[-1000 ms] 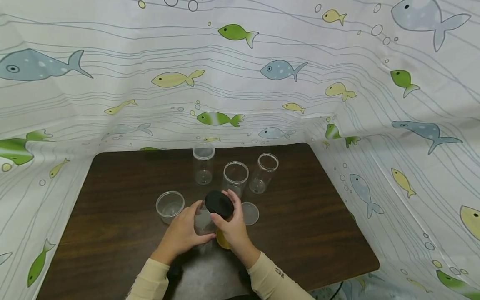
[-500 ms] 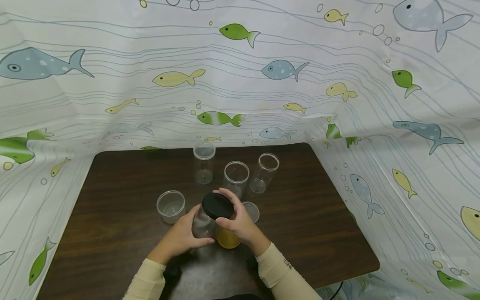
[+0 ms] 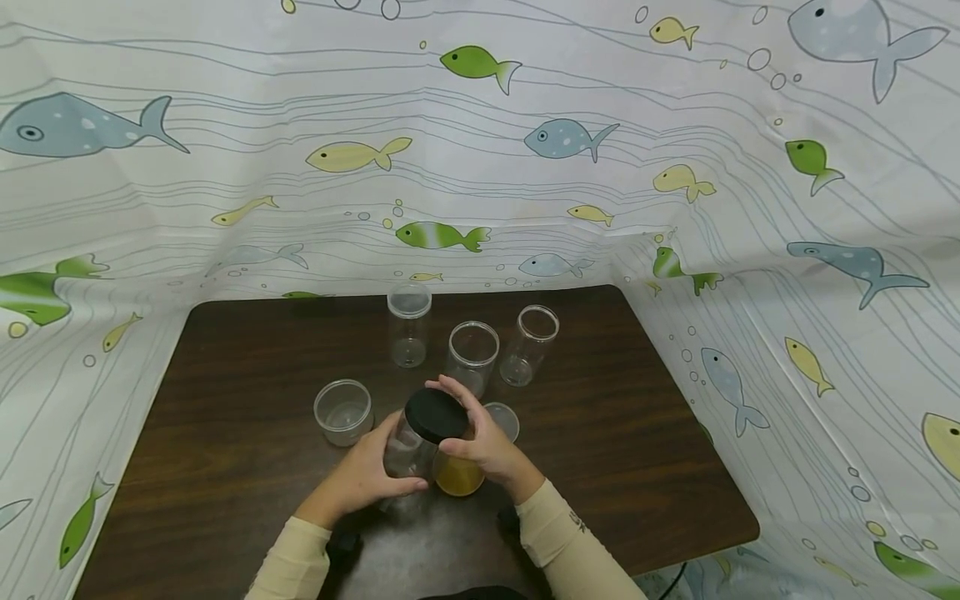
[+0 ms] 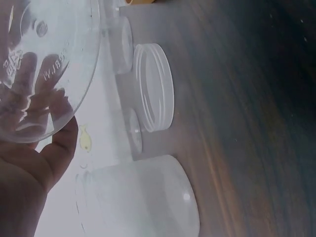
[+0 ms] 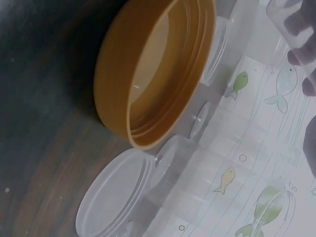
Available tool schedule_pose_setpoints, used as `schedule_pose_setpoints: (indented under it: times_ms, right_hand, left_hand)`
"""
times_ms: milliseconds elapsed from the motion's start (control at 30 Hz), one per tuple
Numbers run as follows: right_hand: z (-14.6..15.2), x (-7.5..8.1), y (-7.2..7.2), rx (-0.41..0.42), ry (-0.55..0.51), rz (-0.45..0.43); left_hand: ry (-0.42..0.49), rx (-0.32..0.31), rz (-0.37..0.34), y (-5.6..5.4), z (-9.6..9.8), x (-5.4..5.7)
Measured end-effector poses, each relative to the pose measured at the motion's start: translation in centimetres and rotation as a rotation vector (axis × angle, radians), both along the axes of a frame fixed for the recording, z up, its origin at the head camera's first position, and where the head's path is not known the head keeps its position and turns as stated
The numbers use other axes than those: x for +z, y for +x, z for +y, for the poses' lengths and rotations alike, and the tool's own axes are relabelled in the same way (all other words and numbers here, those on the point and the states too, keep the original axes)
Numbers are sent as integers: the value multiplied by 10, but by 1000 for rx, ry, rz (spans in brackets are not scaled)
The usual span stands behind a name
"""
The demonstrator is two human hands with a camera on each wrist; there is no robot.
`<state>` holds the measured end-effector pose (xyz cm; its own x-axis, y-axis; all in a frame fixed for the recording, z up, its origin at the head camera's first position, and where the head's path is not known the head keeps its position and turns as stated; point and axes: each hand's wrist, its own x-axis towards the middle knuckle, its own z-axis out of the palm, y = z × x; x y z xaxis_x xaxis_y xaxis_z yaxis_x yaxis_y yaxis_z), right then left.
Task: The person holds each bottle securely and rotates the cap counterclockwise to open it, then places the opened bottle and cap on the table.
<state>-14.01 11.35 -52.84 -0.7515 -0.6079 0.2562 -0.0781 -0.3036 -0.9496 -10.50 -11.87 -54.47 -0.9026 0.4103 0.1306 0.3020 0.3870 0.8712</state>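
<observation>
My left hand [image 3: 360,471] grips a clear plastic jar [image 3: 403,452] round its side, raised and tilted over the table. A black lid [image 3: 435,415] sits at the jar's mouth, and the fingers and thumb of my right hand [image 3: 495,450] hold its edge. In the left wrist view, embossed lettering shows on the base of the jar [image 4: 74,29], with fingers visible through the plastic. Below my right hand a yellow-orange lid [image 3: 459,477] lies hollow side up; the right wrist view shows its threaded inner wall. A translucent white lid [image 3: 504,423] lies just beyond it.
A low clear tub [image 3: 342,412] stands left of my hands. Behind them are a lidded tall jar [image 3: 408,333], an uncapped jar [image 3: 472,360] and another slim one [image 3: 528,350]. A fish-patterned curtain [image 3: 480,192] borders the dark wooden table [image 3: 225,467].
My right hand has shifted slightly right and turned with the black lid, and the jar's tilt has changed. More of the yellow-orange lid shows. The last half second brings little movement.
</observation>
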Motion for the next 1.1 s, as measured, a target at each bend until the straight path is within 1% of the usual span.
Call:
schedule_pose_setpoints:
  times_ms: [133,267,400,500,600,667,733,933,1033,1100]
  right_hand:
    - [-4,0,7,-66,25,-53]
    - [-12,1,18,-135,63,-107]
    - [-22,2,24,-192,64,-94]
    - [-26,1,24,-249,58,-68]
    - [-25,1,22,-258,52,-60]
    - [-22,0,19,-222,45,-56]
    - [-18,1,16,-161,38,-58]
    - [-3,0,5,28,14,-55]
    - [2,-1,0,127,-1,-47]
    - [5,-2,-2,178,2,-43]
  left_hand:
    - [-7,50,19,-1,-3,-3]
    - [-8,80,36,-2,-6,-5]
    - [-23,89,58,-2,-5,-6]
    - [-38,89,72,-3,-4,-6]
    - [-44,83,73,-2,-3,-4]
    - [-32,67,63,-1,-3,-3]
    - [-7,36,37,0,-4,-2]
    - [82,-114,-79,1,-8,1]
    - [88,-162,-104,1,-10,1]
    - [106,-200,-119,1,-11,0]
